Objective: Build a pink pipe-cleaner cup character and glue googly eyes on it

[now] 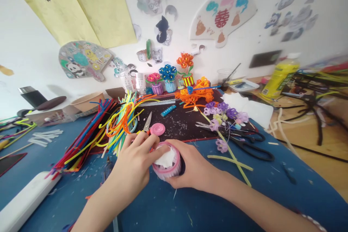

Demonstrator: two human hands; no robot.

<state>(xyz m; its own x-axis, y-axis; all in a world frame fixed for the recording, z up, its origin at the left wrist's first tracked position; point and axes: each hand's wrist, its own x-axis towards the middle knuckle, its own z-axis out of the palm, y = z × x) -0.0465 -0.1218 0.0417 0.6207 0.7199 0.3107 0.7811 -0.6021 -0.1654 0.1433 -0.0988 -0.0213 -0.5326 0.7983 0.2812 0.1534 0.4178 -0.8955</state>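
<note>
My right hand (190, 165) is wrapped around the side of a small pink ribbed pot (164, 174), its mouth turned up towards me. White stuffing (165, 157) fills the inside. My left hand (138, 154) is at the left rim of the pot, its thumb over the white filling and its other fingers bent beyond the rim. Scissors with orange handles (147, 123) lie just past the left fingers, which partly cover them. A flat pink coil disc (157, 129) rests on the dark mat (185, 123) behind the pot.
Bundled pipe cleaners (89, 134) lie left, beside a white box-like object (29, 199). Purple pipe-cleaner flowers (223, 110) and large black scissors (252, 145) are right. Small potted flowers (168, 76) stand along the wall, with a yellow bottle (280, 76) further right.
</note>
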